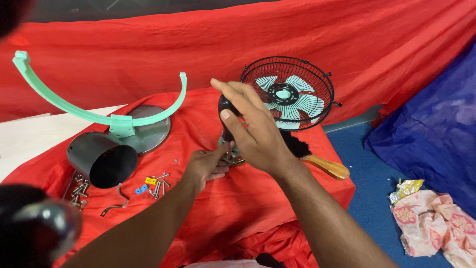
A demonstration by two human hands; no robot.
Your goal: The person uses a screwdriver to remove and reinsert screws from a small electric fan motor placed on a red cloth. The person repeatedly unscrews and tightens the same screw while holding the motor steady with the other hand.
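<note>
1. At the far left a mint-green curved bracket [99, 116] arcs up from a round metal base plate [151, 130], with a dark cylindrical housing [102, 159] lying on its side in front, mouth toward the camera.
2. Just right of the housing, loose screws and bolts [78, 191] lie scattered on the red cloth [238, 208], together with a small blue clip [141, 189], a yellow-and-red piece [150, 180] and a bent metal strip [115, 204].
3. The left hand [206, 166] reaches in low, thumb and forefinger pinched at the metal fitting [233, 159] under the black motor body [227, 111]; whether they actually grip a screw there is hidden.
4. The right hand [253, 131] sits above it, fingers loosely curved and half open around the motor body, steadying it upright near the middle of the table.
5. In my judgement the work goes best if the upper hand keeps the motor from tipping while the lower fingers work the fitting squarely.
6. Behind, a black wire fan guard [287, 93] with pale green blades stands upright; a wooden-handled brush [317, 161] lies beside it.
7. At the far right, on the blue floor, lie a crumpled gold wrapper [406, 188] and a pink floral cloth bundle [436, 223]; no readable label shows.
</note>
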